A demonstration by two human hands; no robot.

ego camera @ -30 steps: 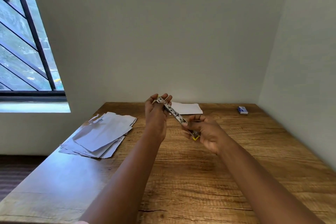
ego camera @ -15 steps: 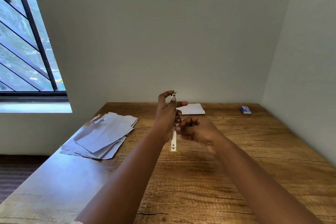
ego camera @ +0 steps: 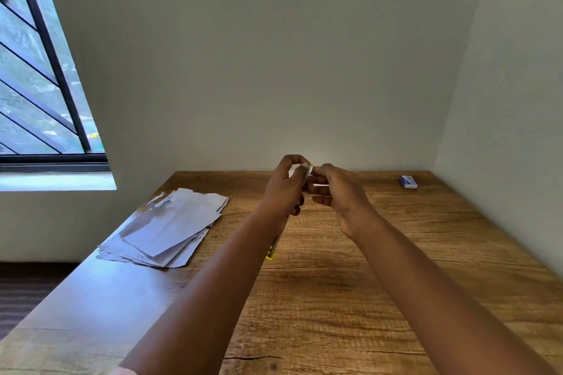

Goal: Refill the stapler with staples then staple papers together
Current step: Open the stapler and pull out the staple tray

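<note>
Stapler (ego camera: 304, 180) sits upright in the left hand (ego camera: 286, 189), held above the counter (ego camera: 335, 298), yellow-tipped lower end poking out below the wrist near the counter surface. Left grip: fingers and thumb curled round the stapler body, thumb and forefinger arched over its top end. Right hand (ego camera: 338, 192) meets that top end, fingertips pinched together there; whether they hold a staple strip or just work the top is too small to tell.

Step, as I read it: refill phase, either opening the magazine or feeding staples in at the top. Stapling not started.

Next move calls for: keeping the stapler steady in the left hand while the right does the fine work at the top, then closing it and going for the paper.

Containers: small blue-and-white box (ego camera: 408, 182) at the far right of the counter, well apart from both hands, probably the staple box; looks closed, contents not visible.

Papers (ego camera: 170, 225) lie in a loose overlapping pile on the left side of the counter, untouched. One more white sheet (ego camera: 320, 184) lies behind the hands, mostly hidden.
</note>
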